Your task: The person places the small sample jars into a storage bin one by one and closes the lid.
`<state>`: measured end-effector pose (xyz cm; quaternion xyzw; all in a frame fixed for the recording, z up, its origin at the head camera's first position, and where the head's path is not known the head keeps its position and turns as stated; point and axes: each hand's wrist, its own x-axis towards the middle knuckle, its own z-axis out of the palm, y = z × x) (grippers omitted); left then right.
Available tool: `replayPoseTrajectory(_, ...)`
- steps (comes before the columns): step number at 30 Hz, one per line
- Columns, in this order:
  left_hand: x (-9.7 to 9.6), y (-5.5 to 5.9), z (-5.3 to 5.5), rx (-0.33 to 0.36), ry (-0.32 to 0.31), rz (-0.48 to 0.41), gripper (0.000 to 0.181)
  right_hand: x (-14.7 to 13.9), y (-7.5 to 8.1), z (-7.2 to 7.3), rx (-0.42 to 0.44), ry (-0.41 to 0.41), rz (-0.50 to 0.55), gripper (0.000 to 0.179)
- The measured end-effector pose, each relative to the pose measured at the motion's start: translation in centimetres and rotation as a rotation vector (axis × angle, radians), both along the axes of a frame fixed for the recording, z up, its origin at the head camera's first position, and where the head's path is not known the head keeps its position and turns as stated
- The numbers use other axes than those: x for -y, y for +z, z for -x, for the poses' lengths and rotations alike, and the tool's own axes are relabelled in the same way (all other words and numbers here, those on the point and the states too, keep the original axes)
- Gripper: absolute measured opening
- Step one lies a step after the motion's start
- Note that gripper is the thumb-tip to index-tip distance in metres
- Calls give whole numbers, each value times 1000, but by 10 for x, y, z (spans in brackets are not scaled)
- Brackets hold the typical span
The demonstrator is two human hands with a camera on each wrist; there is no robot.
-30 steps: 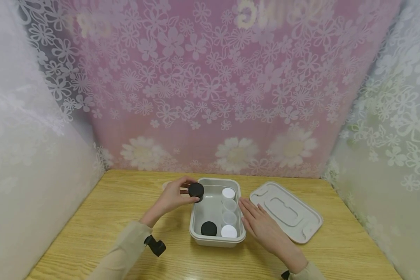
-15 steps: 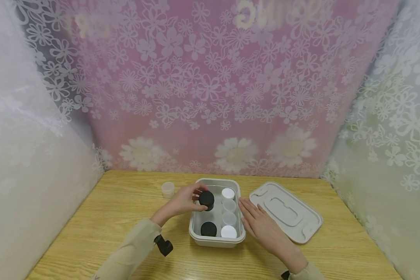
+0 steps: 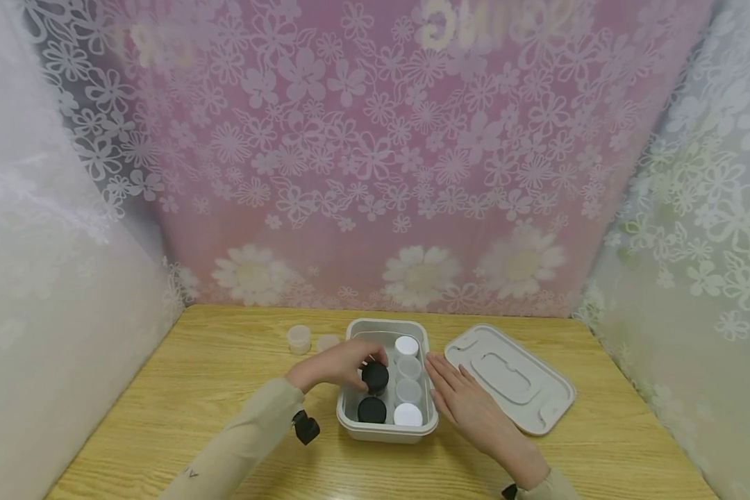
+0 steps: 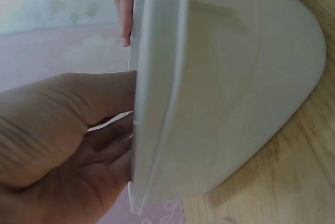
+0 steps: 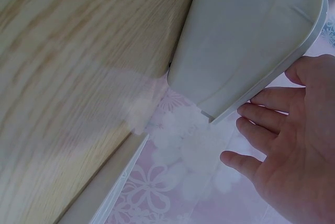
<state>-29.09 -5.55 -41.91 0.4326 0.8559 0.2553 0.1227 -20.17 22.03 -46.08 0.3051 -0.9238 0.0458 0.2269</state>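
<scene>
My left hand (image 3: 344, 362) reaches over the left side of a light grey plastic box (image 3: 387, 434) and holds a small round black jar (image 3: 376, 376) down inside it. Right in front of that jar stands a second black jar (image 3: 371, 410). In the left wrist view the fingertips are hidden behind the box wall (image 4: 225, 77). My right hand (image 3: 471, 406) rests with straight fingers along the box's right rim; the right wrist view shows its fingers (image 5: 261, 116) at that rim. Along the right inner side stand two white-lidded jars (image 3: 407, 346) and two translucent ones (image 3: 408, 391).
Two small translucent cups (image 3: 298, 339) stand on the wooden table (image 3: 131, 417) behind my left forearm. The box's grey lid (image 3: 506, 375) lies flat to the right, partly behind my right hand. A flowered curtain (image 3: 375, 173) closes off the back.
My left hand has carried the black jar from above the box's left rim, rightward and down into the box beside the other black jar. My right hand has stayed at the rim.
</scene>
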Motion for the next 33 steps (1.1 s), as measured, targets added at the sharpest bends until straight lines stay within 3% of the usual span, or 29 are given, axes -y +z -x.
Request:
replayPoseTrajectory(9, -8, 2, -4, -67, 20, 189, 46, 1, 1, -1, 9, 2, 4, 52)
replayPoseTrajectory(15, -12, 4, -6, -63, 46, 256, 44, 2, 2, -1, 40, -9, 7, 52)
replayPoseTrajectory(21, -11, 5, -5, -93, 19, 281, 49, 2, 1, -1, 14, 6, 10, 52)
replayPoseTrajectory(26, -1, 8, -1, -64, 24, 149, 39, 0, 0, 0, 6, 13, 15, 52)
replayPoseTrajectory(33, 15, 7, 7, 74, 95, -131, 26, -1, 1, -1, 32, 3, 15, 52)
